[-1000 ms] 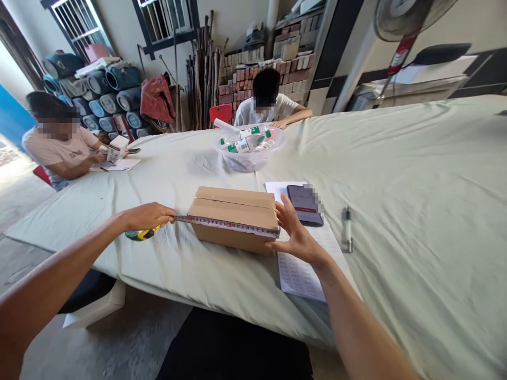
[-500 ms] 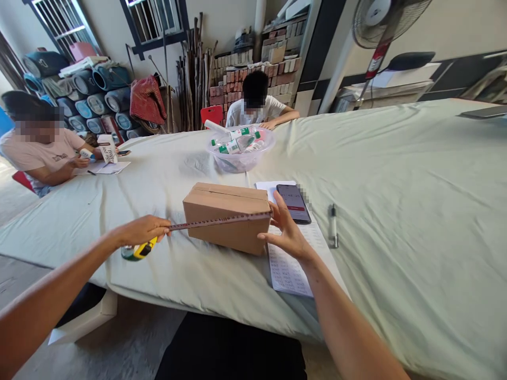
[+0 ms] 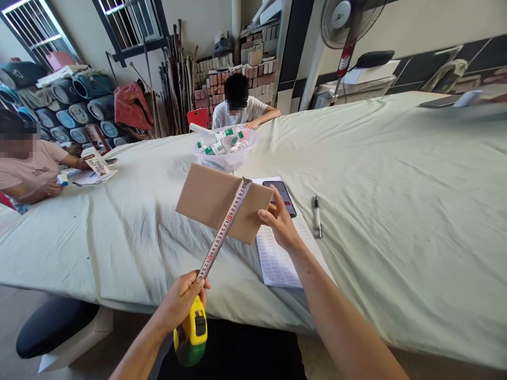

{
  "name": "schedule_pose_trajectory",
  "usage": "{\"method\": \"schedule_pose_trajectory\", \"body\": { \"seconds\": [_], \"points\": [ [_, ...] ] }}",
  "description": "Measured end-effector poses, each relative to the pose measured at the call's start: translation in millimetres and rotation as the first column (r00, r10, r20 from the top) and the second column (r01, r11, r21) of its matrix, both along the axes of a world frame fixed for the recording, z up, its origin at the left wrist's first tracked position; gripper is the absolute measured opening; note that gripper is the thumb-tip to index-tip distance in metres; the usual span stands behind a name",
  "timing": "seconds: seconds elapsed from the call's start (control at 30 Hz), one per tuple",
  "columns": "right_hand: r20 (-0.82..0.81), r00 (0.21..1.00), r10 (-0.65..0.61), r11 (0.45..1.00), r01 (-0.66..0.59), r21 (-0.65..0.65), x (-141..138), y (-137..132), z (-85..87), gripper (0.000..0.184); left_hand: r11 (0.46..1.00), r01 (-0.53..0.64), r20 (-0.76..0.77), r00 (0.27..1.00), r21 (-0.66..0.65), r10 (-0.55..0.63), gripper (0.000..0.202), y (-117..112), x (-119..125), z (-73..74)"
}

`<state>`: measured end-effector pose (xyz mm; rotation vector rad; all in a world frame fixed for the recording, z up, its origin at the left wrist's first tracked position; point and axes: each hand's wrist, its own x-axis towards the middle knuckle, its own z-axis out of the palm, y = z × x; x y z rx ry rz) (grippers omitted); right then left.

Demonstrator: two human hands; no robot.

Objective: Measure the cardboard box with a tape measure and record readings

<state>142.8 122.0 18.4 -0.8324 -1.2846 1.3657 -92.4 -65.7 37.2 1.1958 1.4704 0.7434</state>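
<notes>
A brown cardboard box [image 3: 206, 198] is tipped up off the table, its broad face toward me. My right hand [image 3: 279, 221] grips its right edge. My left hand [image 3: 182, 298] is closed on a yellow and green tape measure [image 3: 192, 332] near the table's front edge. The tape's blade [image 3: 224, 229] runs from that hand diagonally up across the box face, and its hook catches the box's top edge.
A printed sheet [image 3: 277, 258], a phone [image 3: 282, 195] and a pen [image 3: 317, 216] lie right of the box. A clear bowl of bottles [image 3: 224, 148] sits behind it. Two other people sit at the table's far and left sides. A fan [image 3: 340, 21] stands behind the table.
The box was tilted up from lying flat. My left hand drew back toward me, and the tape now crosses the box face diagonally instead of running along its front edge.
</notes>
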Motion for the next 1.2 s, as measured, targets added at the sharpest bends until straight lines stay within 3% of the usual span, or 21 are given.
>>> {"method": "schedule_pose_trajectory", "body": {
  "seconds": [0.17, 0.33, 0.43, 0.5, 0.6, 0.67, 0.73, 0.8, 0.9, 0.97, 1.07, 1.2],
  "points": [
    [-0.051, 0.999, -0.006, 0.989, -0.002, -0.147, 1, -2, 7.2, 0.104, 0.999, -0.046, -0.009, 0.999, 0.017, 0.046, 0.031, -1, 13, -5.8],
    [-0.089, 0.995, 0.034, 0.991, -0.045, -0.126, 0, -1, 5.6, 0.104, 0.999, -0.041, 0.068, 0.997, -0.032, 0.043, 0.035, -2, 16, -6.8],
    [-0.058, 0.998, 0.030, 1.000, -0.030, -0.005, -7, 0, -1.7, 0.101, 0.996, -0.047, 0.158, 0.986, -0.077, 0.059, 0.038, -6, 15, -10.3],
    [0.010, 1.000, -0.013, 0.986, 0.011, 0.167, -14, -1, -7.8, 0.104, 0.993, -0.048, 0.207, 0.976, -0.107, 0.070, 0.039, -10, 14, -12.8],
    [0.195, 0.974, -0.113, 0.894, 0.014, 0.449, -25, -5, -14.3, 0.107, 0.987, -0.040, 0.287, 0.954, -0.154, 0.083, 0.036, -15, 14, -12.7],
    [0.311, 0.935, -0.171, 0.831, -0.032, 0.555, -29, -6, -14.3, 0.104, 0.983, -0.033, 0.350, 0.932, -0.179, 0.094, 0.034, -15, 16, -9.2],
    [0.388, 0.896, -0.217, 0.805, -0.061, 0.590, -25, -4, -10.9, 0.093, 0.980, -0.016, 0.393, 0.915, -0.196, 0.093, 0.032, -11, 20, -4.3],
    [0.429, 0.853, -0.297, 0.815, -0.008, 0.580, -10, 1, -6.2, 0.068, 0.979, 0.010, 0.409, 0.909, -0.202, 0.075, 0.032, -5, 26, -0.4],
    [0.497, 0.699, -0.514, 0.822, 0.238, 0.517, 31, 13, -2.0, 0.041, 0.979, 0.061, 0.426, 0.904, -0.195, 0.029, 0.030, 7, 36, 0.7],
    [0.614, 0.497, -0.613, 0.790, 0.401, 0.463, 63, 21, -2.2, 0.039, 0.973, 0.108, 0.457, 0.889, -0.205, -0.002, 0.029, 18, 43, -0.2],
    [0.791, 0.241, -0.562, 0.771, 0.500, 0.395, 100, 31, -3.3, 0.038, 0.960, 0.184, 0.528, 0.848, -0.209, -0.048, 0.026, 42, 57, 0.1],
    [0.913, 0.076, -0.402, 0.836, 0.437, 0.331, 119, 36, -2.5, 0.039, 0.953, 0.251, 0.657, 0.749, -0.170, -0.080, 0.021, 85, 82, 2.3]
  ]
}}
